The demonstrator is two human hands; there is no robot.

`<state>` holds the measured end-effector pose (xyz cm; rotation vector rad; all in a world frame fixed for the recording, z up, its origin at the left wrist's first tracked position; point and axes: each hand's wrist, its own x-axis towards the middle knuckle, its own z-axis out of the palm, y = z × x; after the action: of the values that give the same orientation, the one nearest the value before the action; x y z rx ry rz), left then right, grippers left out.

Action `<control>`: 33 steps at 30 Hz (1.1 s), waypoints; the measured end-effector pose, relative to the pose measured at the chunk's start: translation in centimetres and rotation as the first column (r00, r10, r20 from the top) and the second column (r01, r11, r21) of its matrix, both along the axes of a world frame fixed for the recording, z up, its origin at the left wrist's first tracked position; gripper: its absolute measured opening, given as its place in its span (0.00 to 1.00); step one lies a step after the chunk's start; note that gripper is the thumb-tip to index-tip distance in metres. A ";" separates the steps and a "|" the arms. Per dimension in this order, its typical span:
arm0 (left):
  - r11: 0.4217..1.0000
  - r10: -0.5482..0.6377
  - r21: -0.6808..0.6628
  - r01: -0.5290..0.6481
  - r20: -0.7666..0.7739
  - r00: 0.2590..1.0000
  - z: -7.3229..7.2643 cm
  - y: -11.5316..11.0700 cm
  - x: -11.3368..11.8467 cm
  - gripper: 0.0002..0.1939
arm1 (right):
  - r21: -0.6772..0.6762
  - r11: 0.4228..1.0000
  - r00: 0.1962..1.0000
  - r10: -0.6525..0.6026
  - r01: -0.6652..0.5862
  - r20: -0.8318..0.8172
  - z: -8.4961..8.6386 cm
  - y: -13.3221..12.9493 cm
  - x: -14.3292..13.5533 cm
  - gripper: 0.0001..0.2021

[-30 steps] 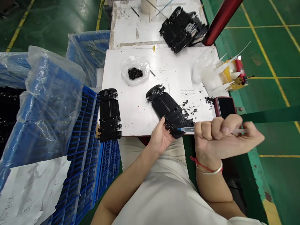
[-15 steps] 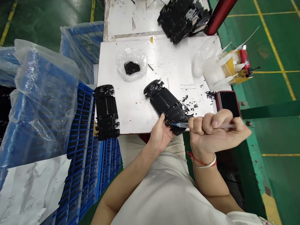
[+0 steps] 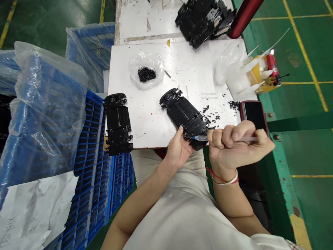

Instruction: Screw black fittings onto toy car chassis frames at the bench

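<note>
A black toy car chassis (image 3: 183,113) lies slantwise on the white table, its near end at the table's front edge. My left hand (image 3: 179,147) grips that near end, thumb on top and fingers underneath. In my right hand (image 3: 238,142), a slim clear syringe (image 3: 201,138) with a blue tip is held in a closed fist. It lies nearly level, and its tip meets the chassis just right of my left thumb; exact contact is too small to tell. A second black chassis (image 3: 118,121) rests at the table's left edge, beyond both hands.
An open plastic bag (image 3: 135,74) holds small black parts. Black scraps (image 3: 213,118) and a phone (image 3: 253,113) lie to the right. Bottles with long nozzles stand in a yellow box (image 3: 256,78). Blue crates (image 3: 99,139) flank the left side. More chassis (image 3: 200,22) are piled beside a red post (image 3: 244,17).
My right hand has shifted slightly left and up with the syringe. My left hand and the chassis stay where they were.
</note>
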<state>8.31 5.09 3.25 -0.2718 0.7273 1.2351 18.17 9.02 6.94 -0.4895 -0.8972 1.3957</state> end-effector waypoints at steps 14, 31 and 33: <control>0.999 -0.033 0.019 0.034 -0.044 0.998 -0.2 -0.1 0.0 0.22 | -0.166 0.986 0.999 0.024 -0.017 0.045 0.8 -0.3 -0.4 0.20; 0.999 -0.022 0.023 0.024 -0.082 0.996 -0.4 -0.3 -0.3 0.21 | 0.101 0.834 0.835 0.548 -0.542 -0.052 -0.1 1.7 0.1 0.24; 0.998 -0.042 0.043 0.044 -0.064 0.997 -0.4 -0.5 -0.6 0.21 | 0.075 0.865 0.862 0.501 -0.497 -0.074 0.3 1.9 0.7 0.25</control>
<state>7.72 4.64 2.86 -0.1808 0.7557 1.2217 18.83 10.93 7.27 -0.1465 -1.0283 1.8437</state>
